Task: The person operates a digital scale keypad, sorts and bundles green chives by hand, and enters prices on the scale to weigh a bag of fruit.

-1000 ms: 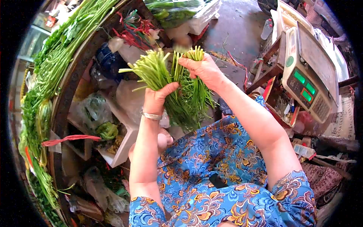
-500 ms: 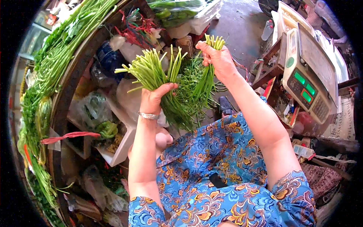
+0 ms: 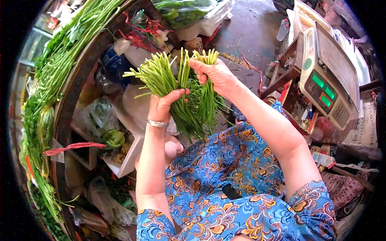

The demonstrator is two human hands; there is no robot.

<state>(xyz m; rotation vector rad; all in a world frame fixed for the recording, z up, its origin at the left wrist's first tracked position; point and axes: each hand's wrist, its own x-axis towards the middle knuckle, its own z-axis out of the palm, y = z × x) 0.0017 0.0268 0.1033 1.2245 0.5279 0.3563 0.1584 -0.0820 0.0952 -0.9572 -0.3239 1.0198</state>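
My left hand [image 3: 164, 103] is closed around a thick bunch of green stems [image 3: 157, 74], their pale cut ends fanned upward and their thin leafy parts hanging down. A smaller bunch of the same stems [image 3: 208, 98] is gripped in my right hand [image 3: 213, 74], close beside the first, with its cut ends also pointing up. The lower parts of the two bunches overlap over my lap, so I cannot tell where one ends. Above my left thumb, a few stems stand a little apart from the rest of that bunch.
Long-stemmed greens [image 3: 60, 76] lie along a curved counter edge [image 3: 76, 64] on the left. At the right stands a scale [image 3: 325, 86] with lit green digits. A red strip [image 3: 74, 147], plastic bags [image 3: 100, 116] and a white foam box [image 3: 126, 162] are at lower left. Tangled red ties [image 3: 140, 32] hang above.
My right hand has moved left and slightly down with its bunch, bringing it beside the bunch in my left hand. My left hand has stayed almost still.
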